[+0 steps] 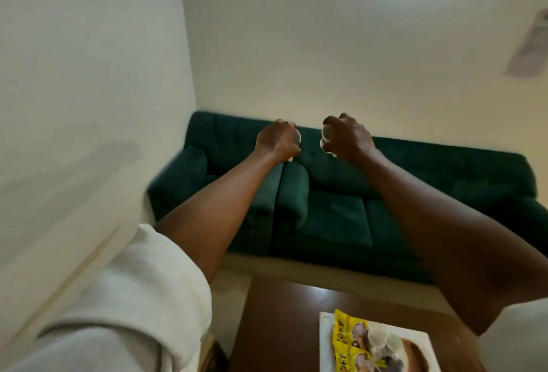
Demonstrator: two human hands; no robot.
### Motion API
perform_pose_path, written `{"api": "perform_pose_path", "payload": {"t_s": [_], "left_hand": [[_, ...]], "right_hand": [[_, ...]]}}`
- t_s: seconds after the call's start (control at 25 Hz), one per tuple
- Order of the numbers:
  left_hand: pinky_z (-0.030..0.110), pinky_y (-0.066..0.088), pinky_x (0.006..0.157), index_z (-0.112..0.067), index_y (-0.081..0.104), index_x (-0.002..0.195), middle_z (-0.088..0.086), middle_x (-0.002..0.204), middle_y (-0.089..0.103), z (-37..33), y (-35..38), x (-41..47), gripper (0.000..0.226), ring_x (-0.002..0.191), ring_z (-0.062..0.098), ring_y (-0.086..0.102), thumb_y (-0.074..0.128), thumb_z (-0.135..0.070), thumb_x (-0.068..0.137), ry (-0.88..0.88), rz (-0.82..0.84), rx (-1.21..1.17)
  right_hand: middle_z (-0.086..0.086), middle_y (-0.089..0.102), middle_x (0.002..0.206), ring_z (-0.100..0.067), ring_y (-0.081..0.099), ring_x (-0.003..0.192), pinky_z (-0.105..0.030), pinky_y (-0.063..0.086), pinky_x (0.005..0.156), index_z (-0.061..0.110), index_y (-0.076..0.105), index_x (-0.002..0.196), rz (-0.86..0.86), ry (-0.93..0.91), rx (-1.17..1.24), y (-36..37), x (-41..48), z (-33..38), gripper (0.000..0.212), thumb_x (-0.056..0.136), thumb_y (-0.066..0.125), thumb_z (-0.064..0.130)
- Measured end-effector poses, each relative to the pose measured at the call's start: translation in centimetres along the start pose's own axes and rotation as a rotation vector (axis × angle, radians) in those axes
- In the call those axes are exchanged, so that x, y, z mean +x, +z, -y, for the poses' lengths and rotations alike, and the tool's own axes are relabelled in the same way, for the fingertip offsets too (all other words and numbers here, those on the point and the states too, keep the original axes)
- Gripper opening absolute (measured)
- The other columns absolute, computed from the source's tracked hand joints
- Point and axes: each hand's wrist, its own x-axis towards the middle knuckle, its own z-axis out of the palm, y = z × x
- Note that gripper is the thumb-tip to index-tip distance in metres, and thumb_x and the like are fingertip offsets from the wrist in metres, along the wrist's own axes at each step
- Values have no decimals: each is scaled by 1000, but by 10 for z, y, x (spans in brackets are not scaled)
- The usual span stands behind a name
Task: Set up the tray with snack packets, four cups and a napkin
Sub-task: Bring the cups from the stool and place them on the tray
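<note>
Both my arms are stretched out forward, high above the table. My left hand (277, 141) grips a small white cup (296, 136) with its mouth turned to the right. My right hand (348, 137) grips another small white cup (327, 137) with a dark inside, its mouth facing left. The two cups are a short gap apart. Far below, at the bottom edge, a white tray (325, 339) lies on the brown table (278, 324). Yellow snack packets (345, 336) lie along its left side, with pale cups (382, 340) beside them. My right forearm hides part of the tray.
A dark green sofa (335, 217) stands against the cream wall behind the table, with a strip of floor between them. A white wall runs along the left. My white sleeve (124, 297) fills the lower left.
</note>
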Motion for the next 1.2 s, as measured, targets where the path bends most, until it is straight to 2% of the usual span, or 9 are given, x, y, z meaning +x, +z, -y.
{"api": "perform_pose_path", "payload": {"t_s": [0.16, 0.36, 0.48, 0.6, 0.76, 0.88, 1.0, 1.12, 1.2], "left_hand": [[37, 57, 85, -19, 66, 125, 6, 121, 67, -120, 10, 12, 53, 108, 30, 67, 74, -31, 74, 67, 3, -24], [30, 50, 73, -20, 71, 117, 5, 113, 72, -257, 30, 22, 48, 99, 29, 69, 78, -30, 71, 104, 0, -63], [31, 52, 74, -19, 69, 121, 7, 115, 72, -326, 36, 26, 52, 97, 29, 68, 80, -31, 72, 132, -4, -72], [37, 59, 84, -18, 66, 128, 8, 119, 71, -373, 46, 28, 57, 100, 29, 69, 83, -32, 75, 153, 19, -79], [37, 60, 90, -18, 65, 131, 7, 121, 72, -403, 68, 27, 61, 99, 25, 70, 85, -32, 75, 177, 65, -122], [32, 57, 81, -18, 62, 134, 6, 123, 70, -398, 105, 26, 67, 97, 22, 66, 86, -34, 73, 161, 89, -178], [33, 55, 81, -15, 58, 131, 6, 121, 65, -374, 173, 20, 63, 98, 23, 63, 84, -35, 77, 91, 182, -162], [41, 56, 88, -14, 58, 125, 8, 123, 64, -345, 248, 8, 56, 106, 29, 66, 82, -35, 78, 91, 288, -96], [41, 53, 84, -14, 57, 122, 10, 123, 64, -323, 306, -7, 54, 109, 31, 66, 82, -33, 78, 76, 363, -80]], "right_hand": [[-13, 62, 120, -37, 67, 101, -42, 60, 84, 23, 63, 131, -52, 70, -65, -70, -38, -114, 46, 87, 76, 28], [-16, 64, 116, -37, 69, 96, -39, 58, 78, 15, 65, 127, -113, 144, -86, -134, -80, -236, 46, 85, 80, 25], [-18, 64, 120, -39, 68, 101, -42, 58, 82, 14, 63, 131, -136, 166, -81, -158, -98, -285, 57, 81, 85, 28], [-19, 63, 122, -39, 67, 105, -42, 57, 83, 13, 60, 135, -154, 184, -81, -161, -108, -324, 61, 81, 85, 29], [-17, 64, 125, -37, 66, 109, -41, 57, 87, 15, 59, 136, -130, 238, -3, -146, -116, -356, 65, 79, 86, 28], [-12, 69, 124, -33, 68, 109, -38, 58, 88, 20, 62, 132, -84, 301, 102, -115, -115, -368, 64, 74, 88, 28], [-12, 69, 127, -33, 67, 114, -44, 58, 97, 21, 63, 130, 15, 354, 165, -54, -114, -377, 66, 71, 91, 31], [-16, 63, 131, -38, 65, 116, -46, 57, 96, 19, 61, 130, 100, 369, 154, 23, -118, -388, 64, 75, 87, 35], [-17, 59, 132, -40, 63, 116, -47, 56, 94, 19, 59, 132, 177, 389, 162, 89, -128, -394, 63, 77, 85, 36]]}}
